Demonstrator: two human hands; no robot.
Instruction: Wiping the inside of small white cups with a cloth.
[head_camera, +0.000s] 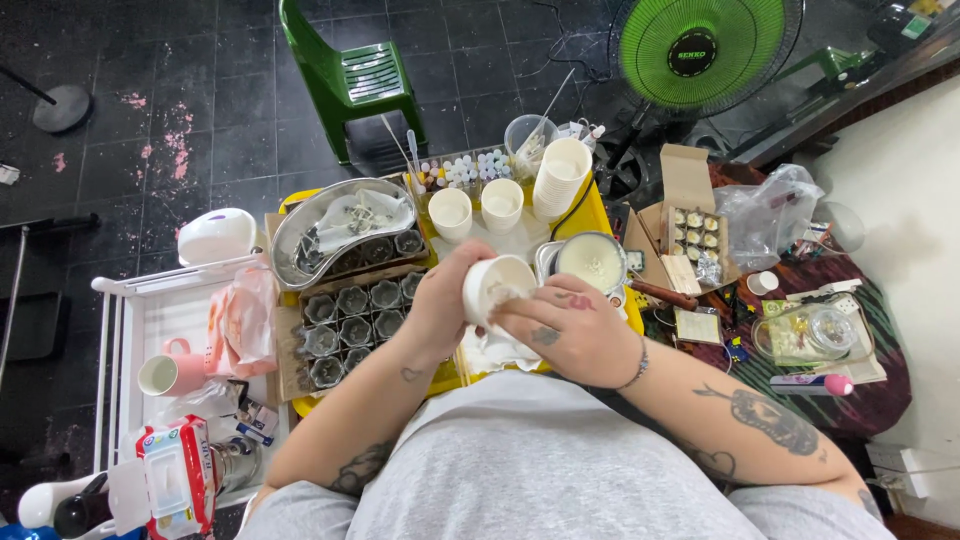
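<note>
working over a crowded yellow tray (600, 215); little bare surface shows, only a strip at its right edge. left border: a white rack (130, 320) holding a pink mug (170, 372). right border: an open cardboard box (690, 225) and a clear plastic bag (770, 215). beyond the far edge the dark tile floor opens out, with a green plastic chair (350, 75) and a green fan (695, 50).

left hand (440, 300): forearm rises from lower left, fingers wrapped around a white cup (497, 285), which is held tilted above the tray's near middle, mouth turned toward the right hand. grip closed on the cup wall.

right hand (570, 330): forearm enters from lower right, wrist bent inward, fingertips pressing something white at the cup's mouth; whether it is pinched or only pushed, cannot tell.

counts: two white cups (476, 208) standing filled at the far side; one stack of white cups (562, 175) beside them; one metal pot of pale liquid (592, 260) just right of the held cup; one metal kidney dish (345, 225) at far left; dark mould tray (355, 325) under the left wrist, at least ten cells visible, some hidden.
</note>
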